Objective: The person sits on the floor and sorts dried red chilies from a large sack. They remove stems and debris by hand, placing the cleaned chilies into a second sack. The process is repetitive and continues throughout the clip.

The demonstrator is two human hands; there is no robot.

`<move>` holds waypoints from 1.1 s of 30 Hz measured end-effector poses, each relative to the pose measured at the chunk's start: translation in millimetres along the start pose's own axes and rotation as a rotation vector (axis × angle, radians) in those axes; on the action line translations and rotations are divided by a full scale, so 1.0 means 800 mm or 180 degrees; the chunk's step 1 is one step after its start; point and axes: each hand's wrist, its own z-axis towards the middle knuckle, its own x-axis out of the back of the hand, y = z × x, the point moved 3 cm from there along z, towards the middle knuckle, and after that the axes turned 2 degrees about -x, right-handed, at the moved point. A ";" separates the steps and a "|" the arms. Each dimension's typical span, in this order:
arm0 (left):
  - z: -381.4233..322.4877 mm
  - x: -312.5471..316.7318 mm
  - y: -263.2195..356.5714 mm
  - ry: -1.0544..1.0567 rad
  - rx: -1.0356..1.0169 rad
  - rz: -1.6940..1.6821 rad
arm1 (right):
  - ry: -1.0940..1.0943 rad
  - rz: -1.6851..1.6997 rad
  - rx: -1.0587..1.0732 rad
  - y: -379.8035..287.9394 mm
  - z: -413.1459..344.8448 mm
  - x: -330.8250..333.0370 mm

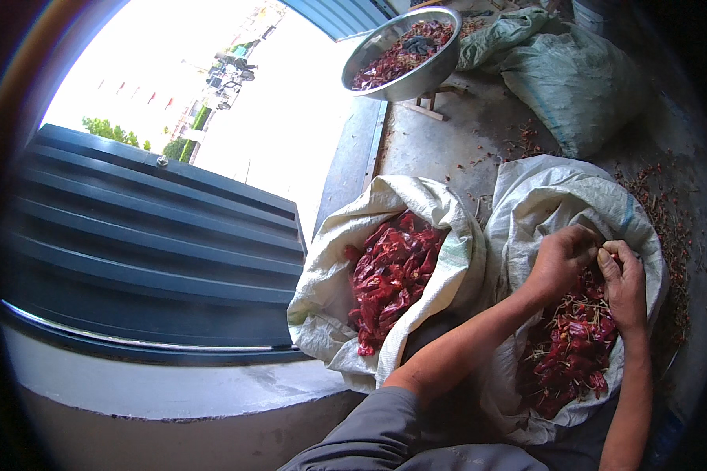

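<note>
My left hand (567,254) and my right hand (624,285) meet at the fingertips above the right-hand woven plastic sack (524,194). Both have bent fingers in a pinching pose; whatever small piece is between them is too hidden to make out. Below them, inside this sack's rolled-down mouth, lie dried red chili peppers (571,353) mixed with pale stems. To the left stands a second white woven sack (330,253), its rim folded outward. The dried red chili peppers (395,271) in it show few stems.
A wide metal basin (400,88) of dried chilies, a dark glove-like cloth (418,45) on top, rests on a wooden stand (430,109). Behind the right sack lies a bulging green woven sack (571,82). Chili bits litter the concrete floor (430,147). A blue corrugated metal door (153,247) is left.
</note>
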 end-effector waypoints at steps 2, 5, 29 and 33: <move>-0.004 0.000 0.005 0.0019 -0.0211 0.0203 | -0.0062 0.0083 -0.0059 0.006 0.002 -0.002; -0.006 0.000 0.010 0.0037 -0.0399 0.0295 | -0.0110 0.0314 -0.0134 0.012 0.004 -0.002; -0.002 -0.002 0.000 0.0016 -0.0814 0.1277 | 0.0259 -0.1164 0.0956 -0.009 -0.005 -0.010; -0.004 -0.006 -0.003 -0.0063 -0.1068 0.1790 | 0.0167 -0.1160 0.0734 -0.002 -0.003 -0.017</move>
